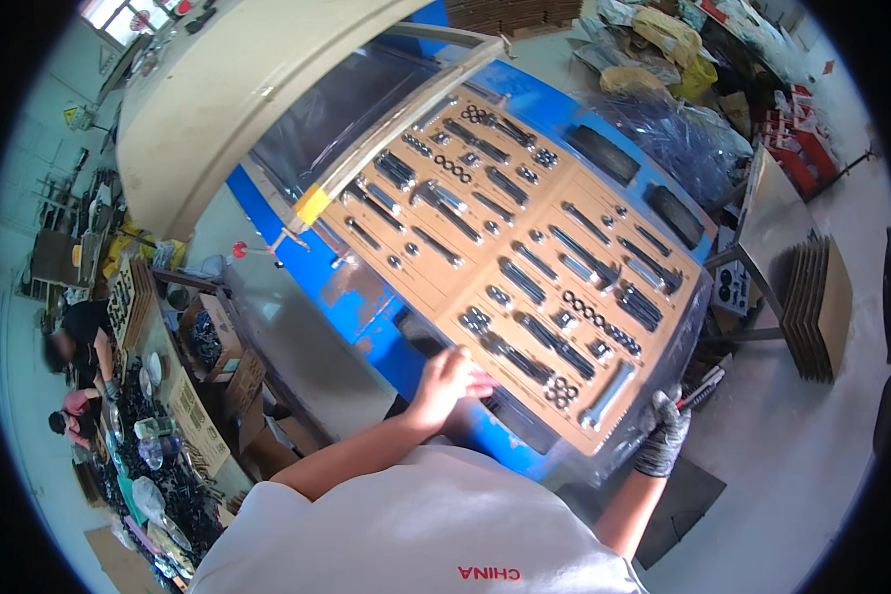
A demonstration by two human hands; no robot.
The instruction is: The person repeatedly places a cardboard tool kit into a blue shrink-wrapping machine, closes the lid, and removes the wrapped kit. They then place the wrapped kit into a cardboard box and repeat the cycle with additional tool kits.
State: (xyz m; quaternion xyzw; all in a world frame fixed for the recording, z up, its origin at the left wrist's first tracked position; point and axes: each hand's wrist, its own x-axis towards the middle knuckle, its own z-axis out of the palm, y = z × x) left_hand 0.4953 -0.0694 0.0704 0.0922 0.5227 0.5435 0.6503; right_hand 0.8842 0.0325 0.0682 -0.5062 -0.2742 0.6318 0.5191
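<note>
A tan cardboard sheet (428, 289) carries many dark and silvery metal parts, such as rods, rings and a wrench-shaped piece (607, 395), set out in groups. It lies on a blue machine bed (366, 332), with clear plastic film (701, 315) running along its right edge. My bare left hand (447, 387) is at the sheet's near left edge, its fingers loosely extended and holding nothing I can see. In a grey glove, my right hand (665, 436) is closed around a red-and-black utility knife (704, 388) beside the sheet's near right corner.
A beige machine hood (238, 89) stands raised, its frame (396, 124) crossing the sheet's far left side. At right are stacked cardboard sheets (817, 312) and crumpled plastic (673, 148). Farther left, two people (89, 346) work beside a table heaped with parts (168, 465).
</note>
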